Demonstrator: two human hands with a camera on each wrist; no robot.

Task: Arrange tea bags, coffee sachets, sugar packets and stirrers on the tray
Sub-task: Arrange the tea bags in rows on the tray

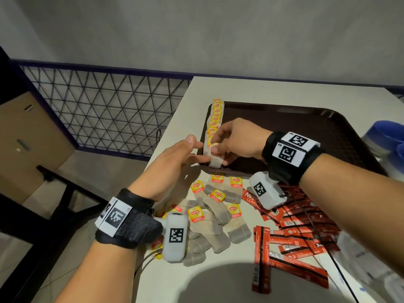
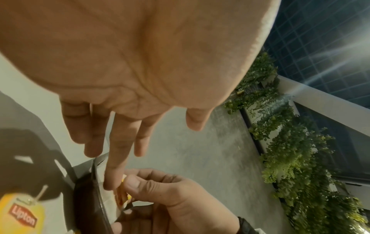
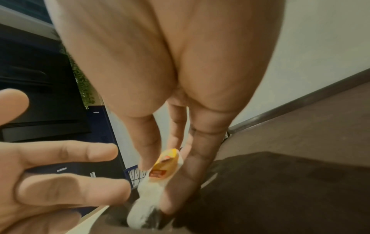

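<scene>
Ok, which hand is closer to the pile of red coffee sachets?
Right. The right hand is at the tray's near left corner; the coffee sachets lie under its wrist. The left hand is farther left.

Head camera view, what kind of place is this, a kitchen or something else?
Probably a café or office pantry corner, not a kitchen: a brown serving tray on a plain table, loose tea bags and coffee sachets.

- I see a plain grey plaster wall [image 1: 196,33] ahead, with a dark purple band along its foot.
- A black wire lattice panel [image 1: 105,110] stands at the left, over a pale tiled floor [image 1: 113,171].
- The white rectangular table [image 1: 218,287] sits at the right.
- A brown cardboard box [image 1: 28,145] rests far left.
- Green leafy foliage [image 2: 296,158] runs beside dark gridded glazing.
</scene>
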